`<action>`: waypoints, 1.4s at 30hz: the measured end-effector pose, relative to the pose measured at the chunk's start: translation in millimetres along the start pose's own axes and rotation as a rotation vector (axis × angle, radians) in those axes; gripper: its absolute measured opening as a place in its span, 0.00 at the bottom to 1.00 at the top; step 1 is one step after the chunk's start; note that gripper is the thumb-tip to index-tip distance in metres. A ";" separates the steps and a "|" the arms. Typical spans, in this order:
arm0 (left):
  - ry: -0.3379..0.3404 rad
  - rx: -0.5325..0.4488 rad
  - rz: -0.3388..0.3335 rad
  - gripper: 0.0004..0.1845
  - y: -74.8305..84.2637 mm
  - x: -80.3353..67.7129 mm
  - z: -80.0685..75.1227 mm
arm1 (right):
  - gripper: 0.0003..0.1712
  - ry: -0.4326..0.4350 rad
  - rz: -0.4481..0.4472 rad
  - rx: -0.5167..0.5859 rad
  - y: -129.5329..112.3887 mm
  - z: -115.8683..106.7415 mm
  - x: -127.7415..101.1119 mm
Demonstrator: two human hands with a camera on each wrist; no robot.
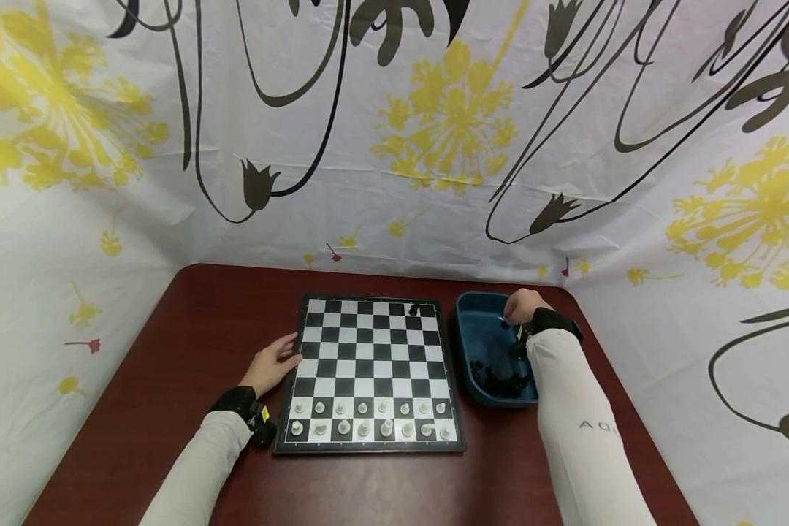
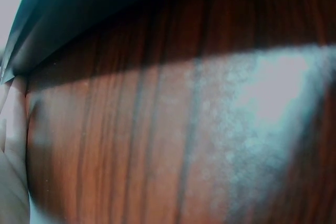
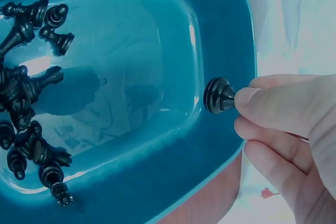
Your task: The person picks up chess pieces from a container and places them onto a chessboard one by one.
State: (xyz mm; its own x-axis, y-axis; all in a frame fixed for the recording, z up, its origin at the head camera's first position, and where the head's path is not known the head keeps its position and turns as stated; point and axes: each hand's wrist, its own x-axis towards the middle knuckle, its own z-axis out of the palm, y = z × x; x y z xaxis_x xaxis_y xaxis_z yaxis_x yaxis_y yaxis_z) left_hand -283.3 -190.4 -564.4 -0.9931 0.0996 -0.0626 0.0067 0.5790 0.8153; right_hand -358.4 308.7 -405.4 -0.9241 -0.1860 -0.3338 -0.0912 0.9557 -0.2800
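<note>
My right hand pinches a black chess piece between thumb and fingers, base outward, above the far end of the blue tub. Its top is hidden by the fingers, so I cannot tell which piece it is. Other black chess pieces lie in a heap in the tub. At the left side of the chessboard, my left hand touches the board's edge with loosely extended fingers. One black piece is on the board's far row, toward the right.
White chess pieces fill the two nearest rows of the board. The dark red wooden table meets a patterned white cloth behind and at both sides. The tub stands just right of the board.
</note>
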 end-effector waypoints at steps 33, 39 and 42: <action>0.015 -0.027 0.006 0.31 -2.1 -0.6 -0.2 | 0.09 0.057 -0.117 -0.052 -81.8 -4.6 47.1; 0.033 -0.017 0.015 0.31 -5.0 0.2 -0.2 | 0.10 0.081 -0.158 -0.073 -101.2 6.8 61.0; 0.038 -0.012 0.018 0.30 -5.1 0.5 1.0 | 0.10 0.081 -0.166 -0.072 -108.9 11.8 67.1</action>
State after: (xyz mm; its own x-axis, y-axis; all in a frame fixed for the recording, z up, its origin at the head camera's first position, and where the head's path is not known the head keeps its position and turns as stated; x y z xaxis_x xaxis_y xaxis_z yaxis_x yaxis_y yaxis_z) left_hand -283.7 -192.4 -569.2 -0.9966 0.0787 -0.0256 0.0237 0.5677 0.8229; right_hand -406.1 189.5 -407.9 -0.9206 -0.3267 -0.2139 -0.2689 0.9276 -0.2594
